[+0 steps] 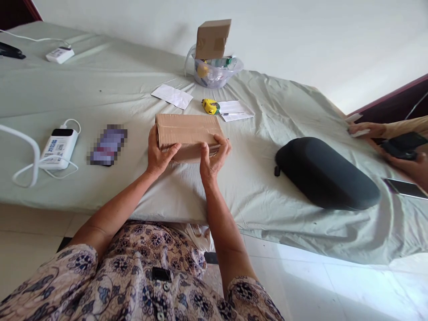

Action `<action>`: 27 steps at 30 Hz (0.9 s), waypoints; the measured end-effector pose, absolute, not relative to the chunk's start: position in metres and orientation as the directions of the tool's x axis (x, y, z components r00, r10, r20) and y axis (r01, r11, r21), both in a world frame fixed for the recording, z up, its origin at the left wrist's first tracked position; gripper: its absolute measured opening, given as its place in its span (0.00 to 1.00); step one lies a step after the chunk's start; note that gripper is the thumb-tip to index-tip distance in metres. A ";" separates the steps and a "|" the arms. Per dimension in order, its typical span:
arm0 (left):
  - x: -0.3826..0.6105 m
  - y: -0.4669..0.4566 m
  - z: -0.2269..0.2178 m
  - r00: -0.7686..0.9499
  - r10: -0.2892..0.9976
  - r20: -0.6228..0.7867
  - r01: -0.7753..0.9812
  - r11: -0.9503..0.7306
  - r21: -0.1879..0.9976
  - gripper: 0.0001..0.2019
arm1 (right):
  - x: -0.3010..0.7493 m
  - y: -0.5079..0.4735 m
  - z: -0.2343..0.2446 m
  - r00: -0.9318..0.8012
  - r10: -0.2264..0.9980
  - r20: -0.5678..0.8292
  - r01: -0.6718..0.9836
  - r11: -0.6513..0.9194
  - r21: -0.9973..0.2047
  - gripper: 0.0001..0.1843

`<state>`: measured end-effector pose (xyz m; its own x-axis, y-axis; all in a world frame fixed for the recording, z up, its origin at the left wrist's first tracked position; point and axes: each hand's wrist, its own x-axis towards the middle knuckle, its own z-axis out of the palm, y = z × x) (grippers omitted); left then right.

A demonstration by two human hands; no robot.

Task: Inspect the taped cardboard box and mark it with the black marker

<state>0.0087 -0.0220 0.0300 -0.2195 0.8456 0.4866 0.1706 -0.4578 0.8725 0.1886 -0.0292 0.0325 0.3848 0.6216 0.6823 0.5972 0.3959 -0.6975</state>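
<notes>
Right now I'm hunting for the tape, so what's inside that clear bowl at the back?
The clear bowl shows a yellow item and jumbled bits; a small cardboard box on top covers the rest.

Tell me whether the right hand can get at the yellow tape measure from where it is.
Probably yes. The right hand grips the cardboard box, and the yellow tape measure lies just beyond the box on bare sheet; only the box stands between, so it must let go.

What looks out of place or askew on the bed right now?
A small cardboard box sits tilted on top of the clear plastic bowl, perched on its contents. The flat cardboard box in both hands looks intact.
</notes>
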 end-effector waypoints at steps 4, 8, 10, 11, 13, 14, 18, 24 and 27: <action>0.000 -0.016 0.031 -0.233 0.845 0.480 0.155 -0.455 0.877 0.45 | 0.197 -0.027 0.033 0.427 0.593 0.682 0.537 0.441 -0.719 0.17; -0.010 -0.010 0.034 -0.317 0.804 0.504 0.250 -0.441 0.862 0.42 | 0.196 -0.031 0.036 0.345 0.531 0.774 0.562 0.543 -0.624 0.16; -0.014 -0.007 0.033 -0.326 0.787 0.524 0.308 -0.435 0.846 0.41 | 0.190 -0.035 0.037 0.247 0.480 0.842 0.597 0.609 -0.522 0.14; -0.014 -0.007 0.032 -0.302 0.790 0.533 0.335 -0.436 0.835 0.42 | 0.185 -0.036 0.036 0.188 0.451 0.872 0.607 0.645 -0.464 0.13; -0.013 -0.007 0.028 -0.214 0.811 0.545 0.394 -0.439 0.808 0.41 | 0.174 -0.039 0.034 0.053 0.399 0.915 0.605 0.717 -0.348 0.11; -0.011 -0.009 0.027 -0.164 0.823 0.543 0.421 -0.440 0.793 0.39 | 0.169 -0.041 0.032 -0.023 0.389 0.921 0.596 0.745 -0.300 0.12; 0.001 -0.018 0.021 -0.016 0.810 0.586 0.490 -0.505 0.711 0.31 | 0.157 -0.041 0.025 -0.180 0.462 0.868 0.648 0.720 -0.249 0.17; 0.012 -0.024 0.020 0.154 0.663 0.733 0.483 -0.698 0.529 0.26 | 0.165 -0.035 0.020 -0.160 0.527 0.835 0.699 0.658 -0.281 0.20; 0.014 -0.023 0.020 0.128 0.672 0.729 0.511 -0.675 0.533 0.24 | 0.168 -0.034 0.019 -0.156 0.559 0.814 0.721 0.628 -0.294 0.21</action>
